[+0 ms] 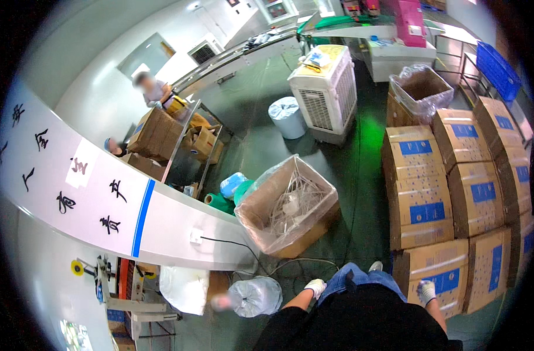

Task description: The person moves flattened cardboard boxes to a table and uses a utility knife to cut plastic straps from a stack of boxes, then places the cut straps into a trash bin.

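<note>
My left hand [316,286] wears a white glove and hangs by my left thigh, holding nothing, above cables on the green floor. My right hand [426,291], also gloved, rests against the front of a taped cardboard box [439,275] with a blue label in the stack at my right. An open carton lined with clear plastic [287,205] stands just ahead of me, with white plastic strips inside. My jeans and dark top fill the lower middle.
Stacked sealed cartons [454,175] fill the right side. A white partition [85,199] runs across the left. A white air cooler [325,88], a wrapped roll [286,117] and another lined carton [419,88] stand farther off. Two people work among boxes [156,131] at the far left.
</note>
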{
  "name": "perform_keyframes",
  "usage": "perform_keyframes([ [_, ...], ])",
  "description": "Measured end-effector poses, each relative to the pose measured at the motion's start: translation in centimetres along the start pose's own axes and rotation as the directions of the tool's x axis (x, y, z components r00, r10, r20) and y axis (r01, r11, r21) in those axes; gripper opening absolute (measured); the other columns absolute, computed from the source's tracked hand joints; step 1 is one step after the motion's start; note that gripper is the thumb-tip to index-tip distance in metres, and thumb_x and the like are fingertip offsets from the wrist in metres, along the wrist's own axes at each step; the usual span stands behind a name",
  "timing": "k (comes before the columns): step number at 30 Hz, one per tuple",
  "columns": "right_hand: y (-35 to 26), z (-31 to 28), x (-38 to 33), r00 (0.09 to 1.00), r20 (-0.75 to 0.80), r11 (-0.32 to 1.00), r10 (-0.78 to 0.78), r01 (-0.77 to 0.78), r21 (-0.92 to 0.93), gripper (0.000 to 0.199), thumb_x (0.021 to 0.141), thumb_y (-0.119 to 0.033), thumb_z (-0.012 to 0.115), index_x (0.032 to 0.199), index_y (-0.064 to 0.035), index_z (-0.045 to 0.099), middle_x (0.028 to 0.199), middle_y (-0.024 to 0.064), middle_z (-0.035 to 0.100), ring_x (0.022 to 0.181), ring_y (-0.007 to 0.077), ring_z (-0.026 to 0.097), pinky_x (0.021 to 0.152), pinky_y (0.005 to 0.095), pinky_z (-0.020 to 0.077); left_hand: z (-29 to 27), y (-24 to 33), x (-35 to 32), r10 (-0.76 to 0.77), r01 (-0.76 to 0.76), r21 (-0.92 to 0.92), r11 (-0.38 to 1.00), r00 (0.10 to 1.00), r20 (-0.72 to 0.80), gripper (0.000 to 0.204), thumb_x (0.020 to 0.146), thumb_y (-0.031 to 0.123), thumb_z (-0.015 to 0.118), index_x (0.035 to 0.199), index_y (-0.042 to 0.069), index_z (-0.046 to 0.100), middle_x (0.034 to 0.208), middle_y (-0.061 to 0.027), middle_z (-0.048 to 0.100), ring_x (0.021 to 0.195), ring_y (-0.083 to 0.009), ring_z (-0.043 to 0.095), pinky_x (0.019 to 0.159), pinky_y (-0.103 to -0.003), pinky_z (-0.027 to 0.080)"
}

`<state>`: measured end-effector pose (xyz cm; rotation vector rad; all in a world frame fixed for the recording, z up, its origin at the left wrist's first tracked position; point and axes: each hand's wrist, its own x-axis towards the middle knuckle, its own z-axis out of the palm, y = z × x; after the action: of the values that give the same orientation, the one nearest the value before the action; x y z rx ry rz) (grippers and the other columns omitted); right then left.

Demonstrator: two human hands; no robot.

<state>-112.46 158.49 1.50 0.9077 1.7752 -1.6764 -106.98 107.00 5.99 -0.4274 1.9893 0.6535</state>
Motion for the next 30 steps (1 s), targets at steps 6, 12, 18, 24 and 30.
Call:
perform_keyframes([
  [6, -19.5, 3.0, 10.1, 0.958, -0.023, 0.928, -0.285, 0.270, -0.257, 0.014, 0.081, -0.015, 0.052, 0.073, -0.0042, 0.054, 0.054, 0.0027, 0.049, 0.042, 0.0130, 0.045, 0.036, 0.0285, 0.0341, -1.6, 3.8, 3.1, 0.105, -0.130, -0.114, 0.985, 0.974, -0.202, 0.035, 0.082, 0.032, 0.037, 0.097, 0.008, 0.057, 0.104, -0.0161, 0.056, 0.101, -0.0306, 0.051, 0.090, -0.046, 0.030],
  [12, -30.2, 14.7, 12.8, 0.915, 0.165, 0.774, -0.368, 0.400, -0.491, 0.017, 0.079, -0.018, 0.054, 0.082, -0.0029, 0.061, 0.070, 0.0044, 0.060, 0.064, 0.0134, 0.051, 0.062, 0.0311, 0.0433, -5.4, 5.7, 9.2, 0.000, -0.053, -0.343, 0.938, 0.988, -0.152, 0.040, 0.080, 0.038, 0.039, 0.100, 0.009, 0.059, 0.105, -0.0149, 0.056, 0.103, -0.0297, 0.051, 0.085, -0.039, 0.039],
  [18, -33.6, 23.4, 16.2, 0.937, 0.333, 0.556, -0.105, 0.333, -0.761, 0.029, 0.078, -0.030, 0.057, 0.092, -0.0054, 0.062, 0.085, 0.0131, 0.063, 0.080, 0.0222, 0.059, 0.074, 0.0318, 0.0448, -16.2, 6.3, 16.5, 0.087, -0.154, -0.223, 0.963, 0.955, -0.284, 0.035, 0.076, 0.035, 0.045, 0.087, 0.006, 0.062, 0.092, -0.0186, 0.059, 0.090, -0.0334, 0.056, 0.077, -0.040, 0.043],
  [24, -41.5, 27.1, 19.3, 0.932, 0.321, 0.429, -0.166, 0.362, -0.828, 0.031, 0.076, -0.032, 0.057, 0.090, -0.0058, 0.064, 0.088, 0.0153, 0.063, 0.085, 0.0263, 0.060, 0.077, 0.0337, 0.0444, -29.7, 6.4, 21.3, -0.007, -0.095, -0.279, 0.955, 0.939, -0.344, 0.033, 0.080, 0.033, 0.044, 0.096, 0.009, 0.061, 0.100, -0.0182, 0.057, 0.096, -0.0330, 0.053, 0.083, -0.039, 0.041],
  [30, -49.1, 29.2, 23.5, 0.963, 0.239, 0.324, -0.122, 0.266, -0.908, 0.032, 0.077, -0.034, 0.055, 0.090, -0.0062, 0.064, 0.085, 0.0138, 0.063, 0.083, 0.0270, 0.060, 0.075, 0.0338, 0.0452, -39.2, 11.4, 22.3, -0.027, -0.140, -0.307, 0.941, 0.877, -0.481, 0.033, 0.081, 0.032, 0.044, 0.094, 0.006, 0.061, 0.097, -0.0176, 0.058, 0.094, -0.0321, 0.054, 0.082, -0.038, 0.041],
])
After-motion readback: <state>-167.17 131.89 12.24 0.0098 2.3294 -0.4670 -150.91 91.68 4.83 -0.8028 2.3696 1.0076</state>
